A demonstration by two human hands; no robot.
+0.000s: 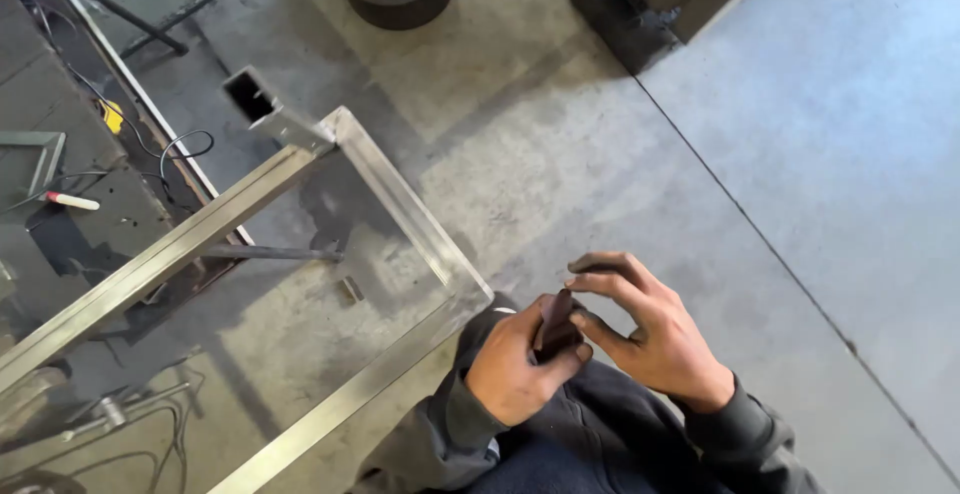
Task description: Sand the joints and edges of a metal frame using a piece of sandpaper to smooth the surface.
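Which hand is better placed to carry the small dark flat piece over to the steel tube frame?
Probably the left hand: it already grips the small dark flat piece and lies nearer the square steel tube frame. The right hand only touches it with fingertips.

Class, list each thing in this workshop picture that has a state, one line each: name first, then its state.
Left hand: closed around the small dark flat piece.
Right hand: fingers spread, tips touching the piece.
Small dark flat piece: held upright between both hands.
Rectangular steel tube frame: propped up off the concrete floor, one tube end open.
White marker with red cap: lying flat, capped.
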